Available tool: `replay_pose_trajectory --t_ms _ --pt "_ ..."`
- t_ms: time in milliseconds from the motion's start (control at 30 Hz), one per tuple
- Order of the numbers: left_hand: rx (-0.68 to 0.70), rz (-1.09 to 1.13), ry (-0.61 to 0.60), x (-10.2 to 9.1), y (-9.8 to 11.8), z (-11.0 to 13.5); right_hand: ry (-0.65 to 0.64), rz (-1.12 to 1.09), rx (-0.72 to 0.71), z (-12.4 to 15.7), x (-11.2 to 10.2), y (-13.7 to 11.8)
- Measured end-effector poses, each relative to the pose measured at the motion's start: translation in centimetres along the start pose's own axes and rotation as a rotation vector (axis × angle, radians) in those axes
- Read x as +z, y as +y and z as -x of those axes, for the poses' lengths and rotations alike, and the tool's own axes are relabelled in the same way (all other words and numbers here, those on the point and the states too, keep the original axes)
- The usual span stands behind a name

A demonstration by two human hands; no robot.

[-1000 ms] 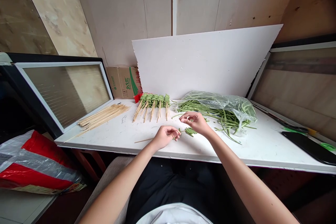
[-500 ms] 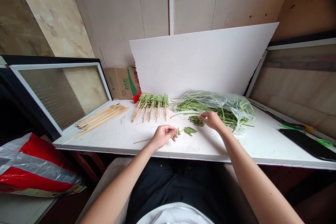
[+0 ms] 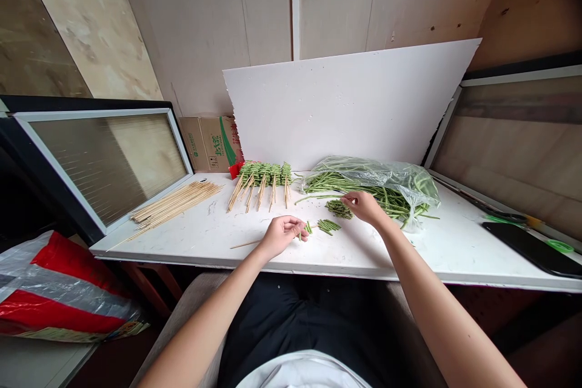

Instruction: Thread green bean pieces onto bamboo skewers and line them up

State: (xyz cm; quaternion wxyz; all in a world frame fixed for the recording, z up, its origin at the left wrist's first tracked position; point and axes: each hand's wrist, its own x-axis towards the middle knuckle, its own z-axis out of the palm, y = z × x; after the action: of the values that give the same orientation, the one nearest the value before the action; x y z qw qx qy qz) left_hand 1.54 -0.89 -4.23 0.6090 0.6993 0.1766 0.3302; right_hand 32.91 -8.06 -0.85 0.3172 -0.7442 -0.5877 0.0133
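My left hand (image 3: 282,235) is closed around a bamboo skewer (image 3: 245,245), whose blunt end sticks out to the left below the wrist. Short green bean pieces (image 3: 308,228) sit on the skewer by the fingertips. Over a heap of cut bean pieces (image 3: 339,209), my right hand (image 3: 362,206) has thumb and forefinger pinched together; anything between them is too small to make out. Between the hands lies a smaller row of cut green beans (image 3: 328,227), side by side on the white table (image 3: 191,242).
Finished bean skewers (image 3: 266,174) are stacked at the back, sticks toward me. Loose bamboo skewers (image 3: 177,203) lie at left. Behind my right hand, a clear plastic bag (image 3: 386,173) holds long beans. At right are a black phone (image 3: 531,248) and scissors (image 3: 511,217). A white board (image 3: 350,109) leans behind.
Both hands stay in nearly the same places. The left fingers and the bean pieces at their tips have shifted slightly; the right hand remains pinched at the heap.
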Motion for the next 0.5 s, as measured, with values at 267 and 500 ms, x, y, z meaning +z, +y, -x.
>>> replay_pose_trajectory --t_ms 267,500 --pt "0.130 -0.128 0.227 -0.2 -0.2 -0.6 -0.335 -0.306 -0.325 1.9 -0.2 -8.3" --pt "0.012 0.089 0.227 0.0 0.6 -0.5 -0.392 -0.392 -0.409 3.2 1.4 -11.3"
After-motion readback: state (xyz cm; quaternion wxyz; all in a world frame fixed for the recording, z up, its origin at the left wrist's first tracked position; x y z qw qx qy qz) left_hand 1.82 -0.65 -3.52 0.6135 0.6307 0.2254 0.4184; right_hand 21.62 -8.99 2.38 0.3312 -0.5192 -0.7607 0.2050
